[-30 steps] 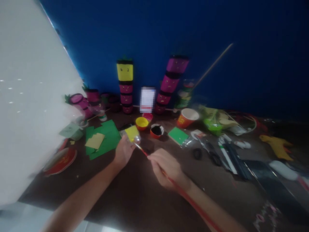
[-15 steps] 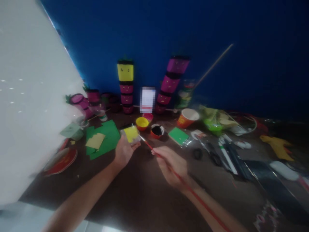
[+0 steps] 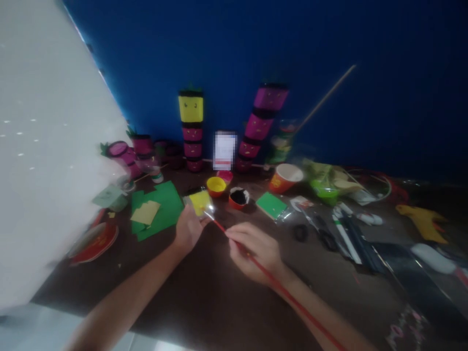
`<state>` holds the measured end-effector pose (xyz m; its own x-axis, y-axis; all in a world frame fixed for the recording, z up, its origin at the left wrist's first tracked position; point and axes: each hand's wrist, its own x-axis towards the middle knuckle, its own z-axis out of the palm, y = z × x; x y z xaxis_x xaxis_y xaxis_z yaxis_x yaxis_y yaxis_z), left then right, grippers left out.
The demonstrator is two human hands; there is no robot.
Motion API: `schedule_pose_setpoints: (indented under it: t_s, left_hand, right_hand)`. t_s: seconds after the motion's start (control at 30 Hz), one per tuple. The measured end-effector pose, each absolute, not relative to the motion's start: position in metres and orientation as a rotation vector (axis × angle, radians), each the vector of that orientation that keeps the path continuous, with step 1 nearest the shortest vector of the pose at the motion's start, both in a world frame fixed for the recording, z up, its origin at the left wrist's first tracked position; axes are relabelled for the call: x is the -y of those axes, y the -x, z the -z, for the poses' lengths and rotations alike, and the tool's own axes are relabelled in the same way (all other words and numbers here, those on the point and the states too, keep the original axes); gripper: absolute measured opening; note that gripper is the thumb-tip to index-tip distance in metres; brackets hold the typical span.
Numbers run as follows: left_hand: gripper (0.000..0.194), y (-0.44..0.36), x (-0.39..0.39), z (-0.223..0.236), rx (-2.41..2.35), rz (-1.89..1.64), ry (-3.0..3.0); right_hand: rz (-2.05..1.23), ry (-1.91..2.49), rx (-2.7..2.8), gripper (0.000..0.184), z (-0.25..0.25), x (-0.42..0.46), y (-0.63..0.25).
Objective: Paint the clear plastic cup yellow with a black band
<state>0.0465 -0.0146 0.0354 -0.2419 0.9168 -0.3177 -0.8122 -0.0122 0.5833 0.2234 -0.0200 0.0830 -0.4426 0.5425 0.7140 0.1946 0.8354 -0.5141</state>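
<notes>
My left hand [image 3: 188,229] is closed on a small cup [image 3: 199,202] with a yellow-painted side, lifted above the dark table [image 3: 204,302]. My right hand [image 3: 256,251] grips a long red-handled paintbrush [image 3: 219,224] like a pen, its bristles at the lower right of the yellow patch. Whether the bristles touch the surface is too blurred to tell. Just behind are a cup of yellow paint [image 3: 216,186], a pink one [image 3: 224,176] and a cup of black paint [image 3: 239,197].
Two stacked painted-cup towers [image 3: 192,131] lean on the blue wall beside a phone [image 3: 224,150]. Green paper [image 3: 155,214] lies left. A red paper cup [image 3: 287,178], scissors [image 3: 323,234] and a yellow glue gun [image 3: 424,222] are right.
My right hand has moved slightly left, bringing the brush tip from beside the small cup onto or over its yellow side. The left hand stays nearly still.
</notes>
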Motion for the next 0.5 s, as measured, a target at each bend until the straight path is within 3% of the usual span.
schedule_pose_setpoints:
  t_s: [0.5]
  left_hand:
    - [0.026, -0.0476, 0.0177, -0.0276, -0.717, -1.589, -0.376]
  right_hand:
    - [-0.378, 0.592, 1.984, 0.027, -0.0840, 0.0201, -0.2230]
